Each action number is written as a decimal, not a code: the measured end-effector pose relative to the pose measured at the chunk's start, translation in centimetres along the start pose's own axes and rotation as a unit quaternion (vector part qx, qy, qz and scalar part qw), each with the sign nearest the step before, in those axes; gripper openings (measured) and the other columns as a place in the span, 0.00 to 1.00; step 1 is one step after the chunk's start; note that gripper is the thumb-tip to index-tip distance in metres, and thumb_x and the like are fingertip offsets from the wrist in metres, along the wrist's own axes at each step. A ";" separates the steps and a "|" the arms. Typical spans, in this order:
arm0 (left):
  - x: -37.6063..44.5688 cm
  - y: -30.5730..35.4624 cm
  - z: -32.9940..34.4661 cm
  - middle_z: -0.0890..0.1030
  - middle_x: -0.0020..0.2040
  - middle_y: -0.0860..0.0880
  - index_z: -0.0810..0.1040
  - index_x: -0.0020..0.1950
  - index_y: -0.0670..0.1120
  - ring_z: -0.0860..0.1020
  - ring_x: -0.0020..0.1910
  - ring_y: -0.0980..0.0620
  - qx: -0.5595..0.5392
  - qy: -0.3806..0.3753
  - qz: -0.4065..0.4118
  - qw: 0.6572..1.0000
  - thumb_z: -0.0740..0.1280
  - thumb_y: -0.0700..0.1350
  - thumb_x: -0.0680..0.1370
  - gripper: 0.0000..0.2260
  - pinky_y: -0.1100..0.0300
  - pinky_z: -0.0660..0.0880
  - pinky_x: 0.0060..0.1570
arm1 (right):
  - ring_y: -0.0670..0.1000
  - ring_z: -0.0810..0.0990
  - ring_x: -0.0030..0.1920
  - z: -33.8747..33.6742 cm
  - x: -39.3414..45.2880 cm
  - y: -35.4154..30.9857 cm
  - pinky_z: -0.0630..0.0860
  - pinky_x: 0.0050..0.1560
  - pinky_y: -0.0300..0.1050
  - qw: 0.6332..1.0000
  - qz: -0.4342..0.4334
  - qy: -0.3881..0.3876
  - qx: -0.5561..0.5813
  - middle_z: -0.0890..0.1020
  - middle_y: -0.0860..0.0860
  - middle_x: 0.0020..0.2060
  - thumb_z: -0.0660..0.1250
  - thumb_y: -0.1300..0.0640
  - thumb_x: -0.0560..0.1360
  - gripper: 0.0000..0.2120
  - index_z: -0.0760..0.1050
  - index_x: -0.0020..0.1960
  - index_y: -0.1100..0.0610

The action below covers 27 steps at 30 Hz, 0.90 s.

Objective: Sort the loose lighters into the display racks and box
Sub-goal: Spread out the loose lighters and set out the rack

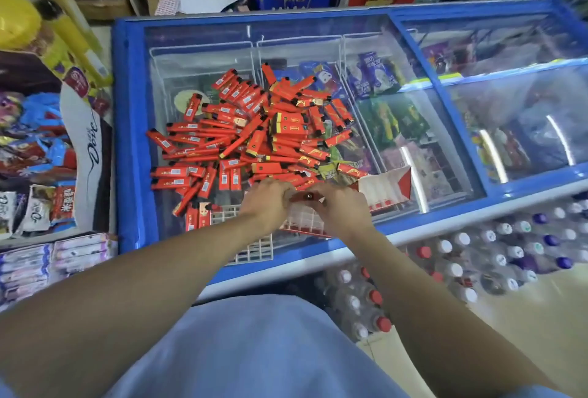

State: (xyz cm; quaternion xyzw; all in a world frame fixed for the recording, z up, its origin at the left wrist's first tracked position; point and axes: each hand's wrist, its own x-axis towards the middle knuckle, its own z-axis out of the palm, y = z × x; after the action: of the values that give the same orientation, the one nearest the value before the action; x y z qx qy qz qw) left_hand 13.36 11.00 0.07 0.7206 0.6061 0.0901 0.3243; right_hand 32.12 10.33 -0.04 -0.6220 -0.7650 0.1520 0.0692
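Now both my hands meet at the near edge of the freezer lid (133, 130), over the racks. My left hand (265, 198) and right hand (337, 206) together pinch one red lighter (308, 196), held crosswise between the fingertips, its end facing up at me. Both hands are closed on it.

Directly under my hands sits a red display rack (304, 222) with white grid cells, tilted a little. Just left of it lies a white display rack (254, 248) running to the near rim; two or three lighters already stand in its far-left cells.

Loose lighters (254, 130) form a big red heap across the middle of the glass, spreading from the left side toward the centre, some with barcode labels up, some with gold print. The heap's near fringe touches my knuckles.

A red-and-white box (386, 187) stands open just right of my right hand, flap raised.

Bottled drinks (477, 257) are stacked on the floor beyond the freezer's near-right edge.
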 end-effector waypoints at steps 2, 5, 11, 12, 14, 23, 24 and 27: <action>-0.7 -1.2 -0.7 0.82 0.64 0.47 0.81 0.66 0.50 0.76 0.64 0.44 0.012 -0.015 0.002 1.000 0.63 0.46 0.84 0.13 0.49 0.73 0.62 | 0.46 0.81 0.37 0.9 -0.2 -0.3 0.71 0.33 0.41 0.999 -0.038 0.013 -0.010 0.85 0.42 0.44 0.67 0.40 0.79 0.09 0.83 0.56 0.39; -1.7 -2.3 -1.1 0.78 0.70 0.49 0.78 0.71 0.50 0.74 0.70 0.47 0.001 -0.042 -0.001 0.999 0.68 0.48 0.82 0.16 0.46 0.68 0.71 | 0.44 0.81 0.35 1.6 -0.5 -1.2 0.67 0.29 0.37 0.997 -0.067 0.045 -0.012 0.85 0.41 0.40 0.71 0.43 0.78 0.07 0.84 0.54 0.38; -2.6 -3.2 -0.5 0.76 0.73 0.48 0.73 0.75 0.54 0.72 0.72 0.45 -0.015 -0.050 -0.029 0.998 0.75 0.49 0.77 0.26 0.48 0.69 0.70 | 0.47 0.84 0.36 2.3 -0.7 -2.2 0.74 0.31 0.40 0.994 -0.091 0.053 0.006 0.87 0.44 0.42 0.71 0.46 0.77 0.08 0.84 0.56 0.43; -2.7 -3.1 -0.4 0.75 0.73 0.48 0.73 0.75 0.54 0.72 0.72 0.45 -0.012 -0.047 -0.028 0.998 0.74 0.48 0.77 0.26 0.48 0.69 0.70 | 0.47 0.84 0.37 2.0 -0.7 -2.3 0.75 0.32 0.41 0.994 -0.099 0.038 0.010 0.87 0.44 0.43 0.71 0.46 0.77 0.09 0.84 0.56 0.43; -2.7 -3.1 -0.2 0.76 0.73 0.48 0.73 0.74 0.53 0.72 0.72 0.45 -0.008 -0.045 -0.024 0.999 0.74 0.49 0.78 0.25 0.47 0.69 0.70 | 0.46 0.83 0.39 0.7 -0.7 -2.4 0.78 0.36 0.42 0.994 -0.106 -0.011 0.028 0.86 0.43 0.45 0.70 0.45 0.79 0.09 0.83 0.58 0.43; -2.7 -2.7 -0.4 0.75 0.74 0.48 0.75 0.73 0.53 0.73 0.72 0.44 0.020 -0.033 -0.048 0.998 0.76 0.56 0.75 0.28 0.45 0.70 0.72 | 0.46 0.80 0.47 -10.0 1.6 9.4 0.76 0.44 0.45 0.997 -0.002 -0.082 0.005 0.80 0.41 0.47 0.75 0.47 0.75 0.09 0.83 0.53 0.47; -2.7 -2.6 -0.3 0.75 0.74 0.48 0.75 0.73 0.53 0.73 0.72 0.44 0.023 -0.027 -0.050 0.998 0.76 0.56 0.74 0.28 0.45 0.70 0.72 | 0.47 0.79 0.51 -10.2 1.9 10.3 0.76 0.46 0.45 0.995 -0.001 -0.093 -0.028 0.79 0.42 0.49 0.76 0.47 0.74 0.09 0.83 0.53 0.47; -2.9 -2.2 -0.3 0.76 0.72 0.48 0.75 0.73 0.53 0.74 0.71 0.45 0.028 -0.011 -0.058 0.998 0.76 0.55 0.75 0.27 0.48 0.70 0.70 | 0.50 0.77 0.62 -9.1 2.4 11.7 0.78 0.57 0.52 0.992 -0.025 -0.098 -0.080 0.81 0.43 0.56 0.76 0.46 0.73 0.10 0.84 0.54 0.45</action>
State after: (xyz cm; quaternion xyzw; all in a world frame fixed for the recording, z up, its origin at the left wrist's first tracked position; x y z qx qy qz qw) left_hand 10.69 8.48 -0.25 0.6939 0.6458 0.0458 0.3151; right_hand 45.12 16.12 4.63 -0.5887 -0.7928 0.1491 -0.0519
